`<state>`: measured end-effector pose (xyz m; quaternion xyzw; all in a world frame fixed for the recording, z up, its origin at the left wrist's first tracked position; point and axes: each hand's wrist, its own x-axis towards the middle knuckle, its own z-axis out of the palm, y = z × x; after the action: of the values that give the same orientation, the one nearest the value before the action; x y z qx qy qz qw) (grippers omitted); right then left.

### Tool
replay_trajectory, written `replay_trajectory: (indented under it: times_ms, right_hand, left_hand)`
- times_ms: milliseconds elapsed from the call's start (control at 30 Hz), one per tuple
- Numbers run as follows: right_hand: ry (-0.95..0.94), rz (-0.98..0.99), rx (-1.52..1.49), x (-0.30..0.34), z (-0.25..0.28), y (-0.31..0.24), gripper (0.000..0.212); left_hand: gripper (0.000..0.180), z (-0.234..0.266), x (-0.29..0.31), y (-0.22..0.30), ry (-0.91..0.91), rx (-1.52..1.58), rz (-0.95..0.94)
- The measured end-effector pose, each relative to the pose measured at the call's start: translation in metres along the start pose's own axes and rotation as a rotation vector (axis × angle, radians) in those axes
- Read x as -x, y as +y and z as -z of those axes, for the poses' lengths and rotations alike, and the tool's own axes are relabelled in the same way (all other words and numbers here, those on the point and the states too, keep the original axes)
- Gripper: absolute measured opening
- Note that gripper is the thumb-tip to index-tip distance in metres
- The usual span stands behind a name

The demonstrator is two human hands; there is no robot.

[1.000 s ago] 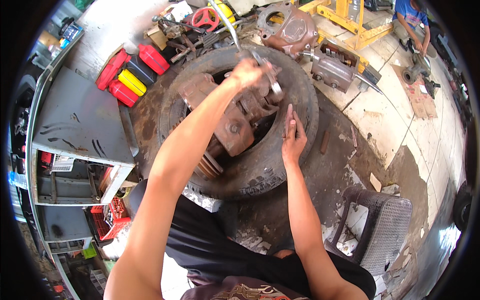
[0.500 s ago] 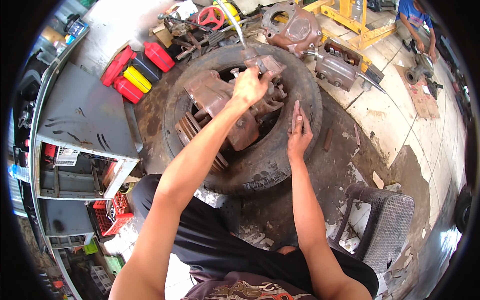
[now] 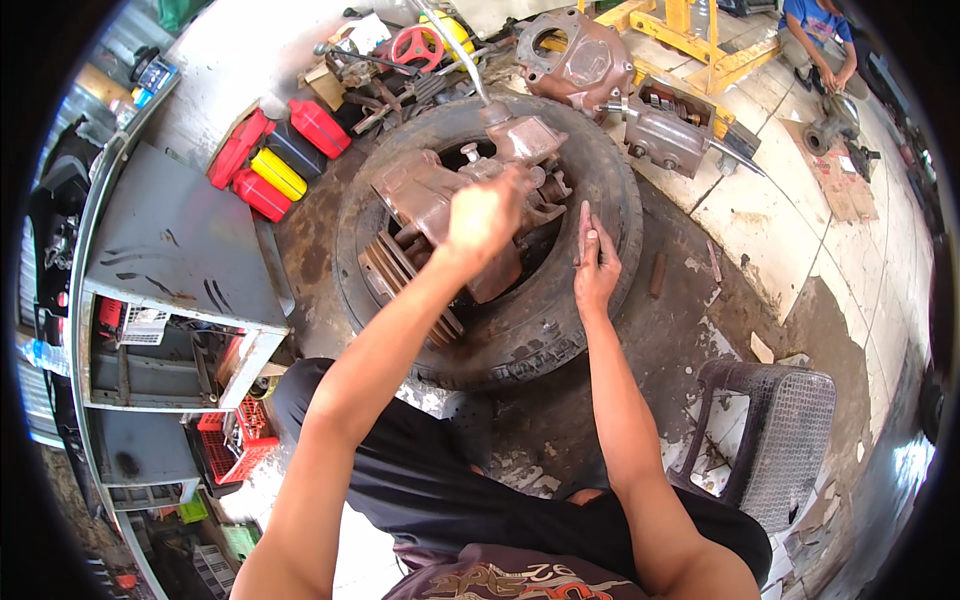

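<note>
A rusty brown gearbox housing [image 3: 410, 190] lies over the middle of a large tyre [image 3: 575, 340]. At its far end sits a shift lever [image 3: 460, 50], its bent metal rod rising from a brown base [image 3: 528, 138]. My left hand [image 3: 485, 222] is over the housing, just nearer to me than that base. Motion smears its fingers, so their grip is hidden. At the tyre's right side is my right hand [image 3: 598, 265], seen edge-on. Its fingers are stretched out together, dirty at the tips, and no object shows in it. A ribbed round part [image 3: 395, 290] sits at the housing's near left.
Red, yellow and black bottles [image 3: 280, 172] stand left of the tyre, beside a grey metal cabinet [image 3: 180, 235]. Beyond are a bell-shaped casing [image 3: 575, 62] and another gearbox part [image 3: 668, 130]. A black stool [image 3: 780, 435] is at right. Another person [image 3: 820, 40] crouches at far right.
My left hand has come away from the lever's base, back toward me and slightly down. The lever's base and rod have shifted slightly in view. My right hand has stayed nearly in place.
</note>
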<state>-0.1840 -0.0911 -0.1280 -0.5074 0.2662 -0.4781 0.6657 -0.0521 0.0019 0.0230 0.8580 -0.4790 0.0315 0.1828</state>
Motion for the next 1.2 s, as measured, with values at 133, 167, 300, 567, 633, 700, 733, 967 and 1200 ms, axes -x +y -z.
replay_trajectory:
  times_ms: [133,167,300,567,633,700,733,967,1200]
  right_hand:
    - [0.018,-0.018,0.132,-0.002,0.001,0.002,0.047]
    - [0.011,-0.039,0.087,-0.004,0.001,0.001,0.046]
    - [0.04,0.019,-0.092,-0.003,0.004,0.0,0.046]
    - [0.02,0.034,0.1,-0.009,0.007,0.017,0.044]
    - [-0.036,-0.059,0.245,-0.002,0.002,0.005,0.043]
    - [-0.065,-0.032,0.35,-0.001,-0.001,-0.008,0.041]
    - [-0.068,0.03,0.382,0.001,-0.003,-0.011,0.039]
    - [-0.276,0.266,0.585,0.03,-0.02,0.003,0.032]
    - [-0.191,0.251,0.511,0.019,-0.029,0.008,0.036]
  left_hand:
    - [0.021,-0.08,0.061,-0.003,0.087,-0.334,-0.544]
    - [0.02,-0.101,0.08,-0.003,0.057,-0.34,-0.585]
    - [0.027,-0.097,0.091,0.006,0.018,-0.252,-0.621]
    - [0.017,-0.065,0.047,0.004,-0.231,-0.395,-0.567]
    - [0.02,-0.06,0.061,0.005,-0.403,-0.375,-0.753]
    - [0.018,-0.037,0.06,0.008,-0.016,-0.215,-0.865]
    - [0.02,-0.019,0.054,0.007,0.051,-0.21,-0.815]
    - [0.013,0.044,0.015,-0.055,0.31,0.218,-0.139]
    - [0.019,0.004,-0.001,-0.06,0.19,0.366,-0.024]
